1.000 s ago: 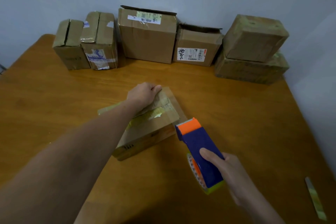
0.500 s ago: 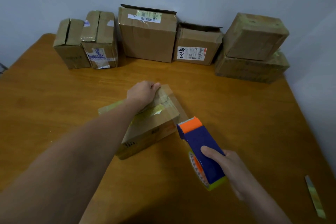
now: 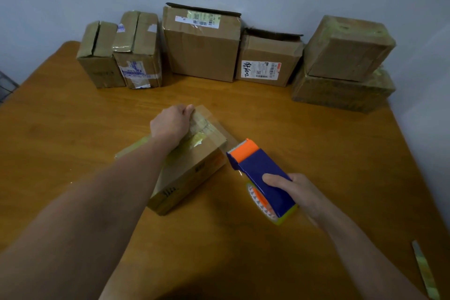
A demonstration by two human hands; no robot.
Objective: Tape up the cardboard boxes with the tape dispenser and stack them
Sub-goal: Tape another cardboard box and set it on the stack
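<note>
A flat cardboard box (image 3: pixel 192 168) lies in the middle of the wooden table (image 3: pixel 316 153), with clear tape across its top. My left hand (image 3: pixel 171 124) rests on the box's far end with fingers curled over the edge, holding it down. My right hand (image 3: pixel 302 192) grips a blue and orange tape dispenser (image 3: pixel 260 175) just right of the box. A strip of clear tape runs from the box's right edge to the dispenser's serrated orange head.
Along the wall stand several cardboard boxes: two small ones (image 3: pixel 121 53) at left, a tall one (image 3: pixel 202 41), a labelled one (image 3: pixel 267 58), and two stacked (image 3: pixel 345 66) at right. A loose tape strip (image 3: pixel 423 273) lies near the table's right front edge.
The dispenser has pulled a little away from the box to the right, stretching tape over its edge. My left hand has stayed on the box's far end.
</note>
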